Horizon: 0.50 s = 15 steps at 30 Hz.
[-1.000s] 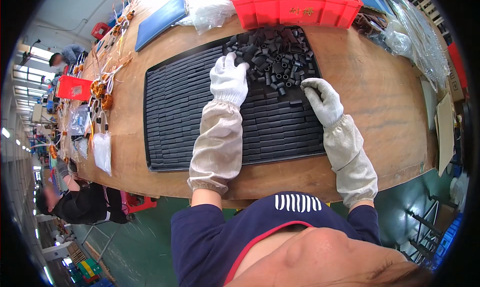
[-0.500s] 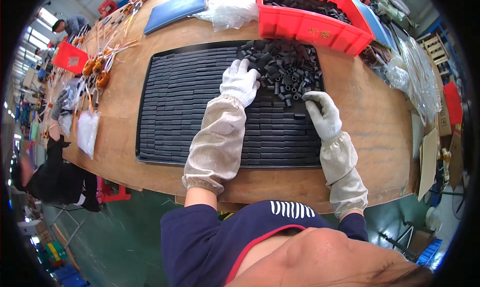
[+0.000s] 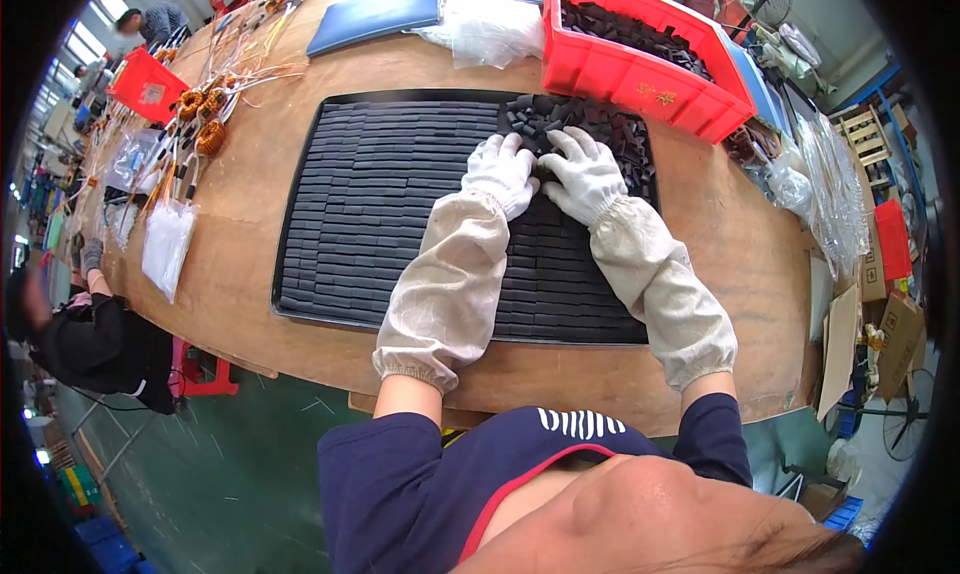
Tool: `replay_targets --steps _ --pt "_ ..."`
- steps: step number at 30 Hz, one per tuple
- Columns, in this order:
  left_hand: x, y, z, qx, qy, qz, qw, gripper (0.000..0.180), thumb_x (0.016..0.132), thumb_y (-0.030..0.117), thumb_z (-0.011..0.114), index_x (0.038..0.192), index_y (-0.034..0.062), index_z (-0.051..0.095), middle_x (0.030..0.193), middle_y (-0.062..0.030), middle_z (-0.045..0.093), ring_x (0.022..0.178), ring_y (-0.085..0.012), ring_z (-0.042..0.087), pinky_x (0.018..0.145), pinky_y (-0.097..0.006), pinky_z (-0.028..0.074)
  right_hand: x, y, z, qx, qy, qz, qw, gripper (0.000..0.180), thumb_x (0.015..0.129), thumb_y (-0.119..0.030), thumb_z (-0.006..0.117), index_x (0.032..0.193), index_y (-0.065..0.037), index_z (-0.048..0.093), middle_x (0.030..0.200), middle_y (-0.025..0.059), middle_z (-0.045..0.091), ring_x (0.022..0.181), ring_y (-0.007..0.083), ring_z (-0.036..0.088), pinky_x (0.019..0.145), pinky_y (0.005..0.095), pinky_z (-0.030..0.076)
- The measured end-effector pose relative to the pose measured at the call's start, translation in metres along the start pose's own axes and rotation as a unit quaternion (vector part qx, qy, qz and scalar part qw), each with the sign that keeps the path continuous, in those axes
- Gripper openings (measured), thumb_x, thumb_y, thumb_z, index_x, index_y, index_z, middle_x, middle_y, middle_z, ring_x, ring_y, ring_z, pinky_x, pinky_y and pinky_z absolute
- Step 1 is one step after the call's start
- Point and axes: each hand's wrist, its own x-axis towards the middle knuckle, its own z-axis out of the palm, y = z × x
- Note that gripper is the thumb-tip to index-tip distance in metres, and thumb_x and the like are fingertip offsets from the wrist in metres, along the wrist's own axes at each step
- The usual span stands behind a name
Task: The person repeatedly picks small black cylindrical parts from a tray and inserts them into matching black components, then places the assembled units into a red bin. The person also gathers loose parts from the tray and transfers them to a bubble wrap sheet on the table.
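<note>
A large black tray (image 3: 330, 204) lies on the wooden table (image 3: 250, 124), its slots filled with rows of small black blocks. A loose heap of black blocks (image 3: 590, 124) sits on its far right corner. My left hand (image 3: 502, 172), in a white glove and cream sleeve cover, rests flat on the tray at the heap's near edge. My right hand (image 3: 583, 177), gloved the same, lies right beside it with fingers spread against the heap. I cannot tell whether either hand pinches a block.
A red bin (image 3: 640, 69) full of black blocks stands behind the tray. A blue flat board (image 3: 375, 14) and clear plastic bags (image 3: 490, 29) lie at the back. Coils with wires (image 3: 205, 134) and bags crowd the left end, where another person (image 3: 90, 344) sits.
My right hand has moved left and forward to the heap, now next to my left hand. The view has shifted, so the tray sits more to the left.
</note>
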Motion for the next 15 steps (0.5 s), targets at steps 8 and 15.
replay_targets --steps 8,15 --pt "0.000 0.001 0.004 0.010 0.004 -0.005 1.000 0.042 0.089 0.034 0.068 0.123 0.0096 0.065 0.145 -0.0187 0.051 0.138 -0.0406 0.045 0.113 -0.053 0.040 0.005 -0.004 0.008 -0.038 0.001 0.025 0.999 0.043 0.073 -0.031 0.077 0.113 -0.015 0.071 0.140 0.0166 0.059 0.137 0.0382 0.049 0.106 0.0562 0.043" --pt "0.001 -0.001 0.005 0.020 0.005 0.000 1.000 0.046 0.088 0.035 0.070 0.125 0.0073 0.064 0.147 -0.0197 0.051 0.138 -0.0407 0.045 0.114 -0.053 0.039 0.004 -0.004 0.016 -0.028 0.029 0.043 0.998 0.040 0.071 -0.028 0.076 0.110 -0.018 0.072 0.137 0.0146 0.060 0.135 0.0378 0.049 0.107 0.0571 0.040"
